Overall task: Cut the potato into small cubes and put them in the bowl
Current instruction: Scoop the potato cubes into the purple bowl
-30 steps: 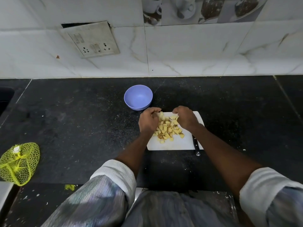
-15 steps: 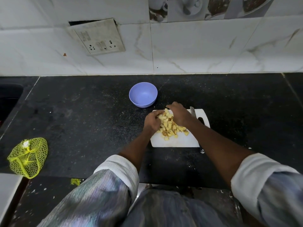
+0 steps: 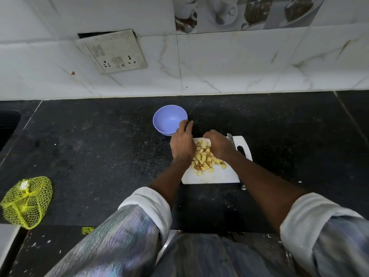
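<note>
Half a second before, our left hand (image 3: pixel 182 145) had been curled against the left side of the pile of potato cubes (image 3: pixel 205 156); it had since moved up and away toward the bowl (image 3: pixel 166 118), its fingers (image 3: pixel 188 125) stretched out fairly straight at the bowl's near right rim and holding nothing we could see. Whether they touched the rim we could not tell. Our right hand (image 3: pixel 218 145) had stayed at the far right of the pile, and the view had drifted a little.

The tabletop (image 3: pixel 99 148) was dark speckled stone, dusted with pale flecks. A white cutting board (image 3: pixel 219 174) lay on it right of centre, its handle slot at the right. The yellow cubes sat heaped on the board's left half, a few loose ones at the near edge. The light purple bowl stood just beyond the board's far left corner, with no cubes visible inside. A knife (image 3: pixel 230 137) showed only its blade tip past our right wrist. A yellow mesh bag (image 3: pixel 27 201) lay well apart at the near left. White marble-look tiles (image 3: pixel 239 62) backed the tabletop, with a worn switch and socket plate (image 3: pixel 113 51) hanging askew.

Our right hand's fingers were curled down over the far end of the pile, touching the cubes; whether they had closed on any we could not tell.
</note>
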